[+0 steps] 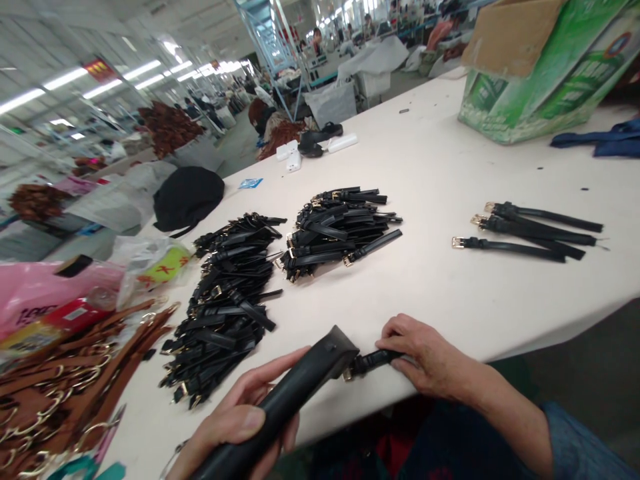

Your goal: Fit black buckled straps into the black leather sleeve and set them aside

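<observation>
My left hand (pixel 240 413) is closed around a long black bar-shaped thing (pixel 300 387) with a smooth surface and a slanted end; its lower part runs out of the picture, and its kind is unclear. My right hand (pixel 425 353) pinches a short black buckle strap (pixel 373 361) near the table's front edge. The strap's gold buckle points left, close by the bar's slanted end; whether they touch cannot be made out. Left of my hands lie a long heap of black buckle straps (pixel 225 300) and a second heap (pixel 335 230). Several more straps (pixel 540 227) lie apart on the right.
The pale table (pixel 425 287) carries a green carton (pixel 540 80) at the far right and dark blue cloth (pixel 605 139) beside it. Brown straps with gold rings (pixel 65 380) and plastic bags (pixel 55 293) crowd the left. A black cap-like item (pixel 189 197) sits at the far edge.
</observation>
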`<move>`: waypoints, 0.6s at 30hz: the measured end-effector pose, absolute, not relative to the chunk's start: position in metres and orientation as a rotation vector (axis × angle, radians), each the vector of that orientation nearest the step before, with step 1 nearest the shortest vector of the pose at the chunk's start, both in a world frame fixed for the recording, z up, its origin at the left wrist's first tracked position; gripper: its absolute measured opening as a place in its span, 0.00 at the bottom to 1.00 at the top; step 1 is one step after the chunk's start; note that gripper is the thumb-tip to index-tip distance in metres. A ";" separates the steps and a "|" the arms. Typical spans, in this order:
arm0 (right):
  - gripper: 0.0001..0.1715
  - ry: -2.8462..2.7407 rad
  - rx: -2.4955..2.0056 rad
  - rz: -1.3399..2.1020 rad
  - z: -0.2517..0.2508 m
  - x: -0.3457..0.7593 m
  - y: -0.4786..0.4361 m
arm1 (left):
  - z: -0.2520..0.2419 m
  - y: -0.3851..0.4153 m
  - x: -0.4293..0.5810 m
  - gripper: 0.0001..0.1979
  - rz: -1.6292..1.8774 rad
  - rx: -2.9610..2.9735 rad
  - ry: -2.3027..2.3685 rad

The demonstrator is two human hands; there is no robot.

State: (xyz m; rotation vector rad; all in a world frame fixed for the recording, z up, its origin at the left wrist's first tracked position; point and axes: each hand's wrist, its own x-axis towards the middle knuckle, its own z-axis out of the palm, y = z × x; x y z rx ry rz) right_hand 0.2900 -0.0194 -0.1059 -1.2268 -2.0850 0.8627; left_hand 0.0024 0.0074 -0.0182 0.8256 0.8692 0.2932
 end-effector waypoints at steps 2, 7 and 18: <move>0.18 -2.081 -1.227 0.868 -0.107 0.290 -0.020 | -0.012 0.005 -0.003 0.43 0.293 0.829 0.894; 0.18 -2.082 -1.233 0.867 -0.107 0.290 -0.020 | 0.000 -0.003 0.013 0.41 0.149 0.870 0.935; 0.17 -2.087 -1.221 0.861 -0.108 0.290 -0.019 | -0.010 -0.001 0.034 0.38 0.077 0.926 0.945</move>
